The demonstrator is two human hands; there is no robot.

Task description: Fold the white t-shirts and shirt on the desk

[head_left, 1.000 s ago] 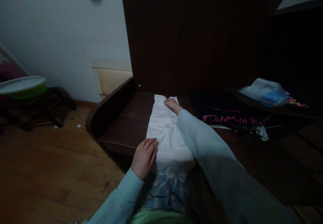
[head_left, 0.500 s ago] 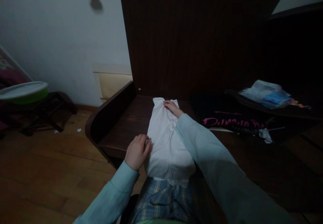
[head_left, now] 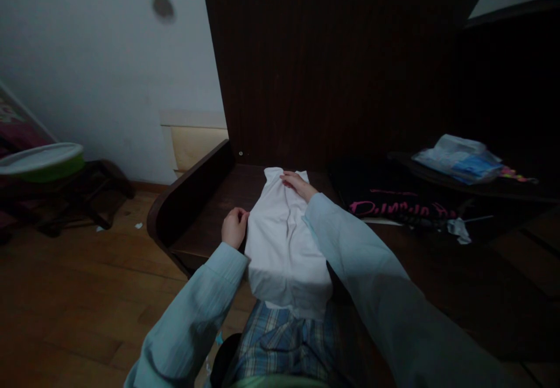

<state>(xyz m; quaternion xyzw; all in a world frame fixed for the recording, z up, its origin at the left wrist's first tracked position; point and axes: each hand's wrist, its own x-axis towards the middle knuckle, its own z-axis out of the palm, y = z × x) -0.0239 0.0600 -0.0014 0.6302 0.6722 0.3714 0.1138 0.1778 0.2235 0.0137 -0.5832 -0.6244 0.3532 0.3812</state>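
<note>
White garment (head_left: pixel 284 242) lies lengthwise on bench (head_left: pixel 205 230), near end hanging over the front edge. Left hand (head_left: pixel 234 226) curled, pinching the garment's left edge. Right hand (head_left: pixel 295 182) flat, unclenched, pressing the far end near the back edge. Likely a fold-in of the left side, which calls for the right hand pinning the cloth. Bare wood left up to the side rail (head_left: pixel 188 192); black shirt (head_left: pixel 394 201) close on the right.

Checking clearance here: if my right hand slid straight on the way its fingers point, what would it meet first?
The right hand lies on the white garment, fingers pointing away and slightly left. Past the cloth's far edge, it would probably meet the dark wooden back panel; depth is unclear.
</note>
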